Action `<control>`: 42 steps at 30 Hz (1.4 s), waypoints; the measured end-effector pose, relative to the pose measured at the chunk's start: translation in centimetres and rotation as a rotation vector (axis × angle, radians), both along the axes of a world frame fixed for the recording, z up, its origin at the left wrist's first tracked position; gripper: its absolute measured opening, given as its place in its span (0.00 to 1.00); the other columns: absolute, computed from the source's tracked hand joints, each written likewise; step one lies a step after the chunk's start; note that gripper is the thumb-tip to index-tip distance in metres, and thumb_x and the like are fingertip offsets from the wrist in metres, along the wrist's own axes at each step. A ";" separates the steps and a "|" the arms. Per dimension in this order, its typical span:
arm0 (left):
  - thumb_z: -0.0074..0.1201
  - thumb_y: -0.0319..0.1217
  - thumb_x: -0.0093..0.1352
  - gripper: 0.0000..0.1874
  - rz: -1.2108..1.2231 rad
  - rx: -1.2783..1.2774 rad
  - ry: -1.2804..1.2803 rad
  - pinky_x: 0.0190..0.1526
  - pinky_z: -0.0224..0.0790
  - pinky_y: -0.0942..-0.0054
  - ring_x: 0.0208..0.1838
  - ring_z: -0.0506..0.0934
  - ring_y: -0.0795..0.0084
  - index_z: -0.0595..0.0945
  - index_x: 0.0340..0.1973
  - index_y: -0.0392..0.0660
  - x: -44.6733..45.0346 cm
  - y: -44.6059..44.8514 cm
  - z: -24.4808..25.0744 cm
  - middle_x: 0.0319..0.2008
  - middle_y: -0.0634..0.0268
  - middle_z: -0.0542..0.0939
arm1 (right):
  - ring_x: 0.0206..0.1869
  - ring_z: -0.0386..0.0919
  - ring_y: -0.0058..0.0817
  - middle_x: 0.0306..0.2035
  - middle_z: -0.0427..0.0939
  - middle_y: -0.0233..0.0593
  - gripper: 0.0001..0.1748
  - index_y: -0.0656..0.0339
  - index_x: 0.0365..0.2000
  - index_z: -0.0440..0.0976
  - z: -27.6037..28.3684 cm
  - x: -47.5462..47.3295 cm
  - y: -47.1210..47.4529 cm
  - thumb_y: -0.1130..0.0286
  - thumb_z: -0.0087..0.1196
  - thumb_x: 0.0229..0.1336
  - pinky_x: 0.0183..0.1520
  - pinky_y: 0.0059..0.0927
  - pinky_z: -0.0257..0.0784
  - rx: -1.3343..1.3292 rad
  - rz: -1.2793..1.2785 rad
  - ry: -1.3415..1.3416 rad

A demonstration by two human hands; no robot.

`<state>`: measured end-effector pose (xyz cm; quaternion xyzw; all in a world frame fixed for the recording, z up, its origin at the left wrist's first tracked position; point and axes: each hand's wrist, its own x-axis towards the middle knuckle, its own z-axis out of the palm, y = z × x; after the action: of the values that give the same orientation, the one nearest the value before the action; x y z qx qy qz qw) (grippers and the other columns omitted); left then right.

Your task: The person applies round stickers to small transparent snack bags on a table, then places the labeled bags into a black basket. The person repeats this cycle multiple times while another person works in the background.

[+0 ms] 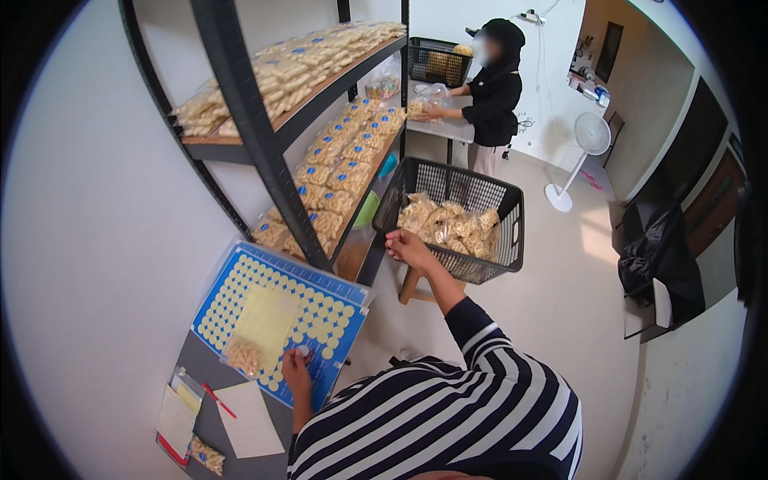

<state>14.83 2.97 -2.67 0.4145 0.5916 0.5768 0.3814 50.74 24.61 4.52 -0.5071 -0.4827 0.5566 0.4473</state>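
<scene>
A blue sheet of round stickers (336,300) lies on the dark tabletop. My left hand (297,367) is over its lower right part, with a pale round sticker (303,351) at the fingertips. A yellow paper (264,318) and a clear bag of snacks (243,357) rest on the sheet. My right hand (408,247), fingers curled, is at the near left rim of a black plastic basket (516,198); whether it holds anything cannot be told. Clear bags of snacks (450,225) fill the basket's bottom, and it stands on a wooden stool (414,288).
A metal shelving rack (240,90) bears rows of labelled snack bags (351,174). Notepaper (249,420) and a red pen (219,401) lie on the table (210,360). A co-worker (498,90) handles a bag at a far table. A white standing fan (591,135) stands at the right.
</scene>
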 end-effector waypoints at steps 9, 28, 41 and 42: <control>0.48 0.32 0.75 0.09 0.136 -0.160 -0.043 0.31 0.75 0.79 0.28 0.82 0.72 0.74 0.38 0.38 0.1 1.3 0.8 0.29 0.56 0.83 | 0.29 0.75 0.23 0.32 0.75 0.39 0.35 0.69 0.64 0.55 5.2 7.9 18.2 0.73 0.56 0.60 0.29 0.27 0.71 0.163 -0.139 -0.185; 0.48 0.34 0.75 0.10 0.384 -0.130 0.179 0.23 0.64 0.83 0.21 0.75 0.79 0.74 0.33 0.41 1.5 3.1 -1.6 0.22 0.62 0.80 | 0.29 0.78 0.27 0.32 0.78 0.43 0.48 0.67 0.70 0.39 12.8 19.5 40.5 0.77 0.56 0.57 0.28 0.29 0.74 0.485 -0.337 -0.322; 0.48 0.34 0.75 0.11 0.456 -0.115 0.179 0.23 0.64 0.83 0.21 0.75 0.80 0.74 0.33 0.41 1.5 1.7 -1.9 0.23 0.64 0.80 | 0.27 0.76 0.25 0.29 0.78 0.40 0.51 0.66 0.70 0.33 1.4 14.7 24.3 0.79 0.55 0.57 0.29 0.28 0.74 0.103 0.077 -0.166; 0.49 0.34 0.75 0.11 0.463 -0.116 0.176 0.24 0.65 0.83 0.22 0.75 0.80 0.74 0.33 0.42 1.4 1.6 -1.8 0.23 0.64 0.80 | 0.28 0.77 0.25 0.29 0.78 0.40 0.51 0.66 0.70 0.32 1.1 15.0 23.8 0.79 0.54 0.57 0.29 0.28 0.74 0.092 0.074 -0.178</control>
<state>16.24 4.52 -4.51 0.2941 0.7337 0.5756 0.2094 65.77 48.43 5.59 -0.5151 -0.5640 0.5028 0.4047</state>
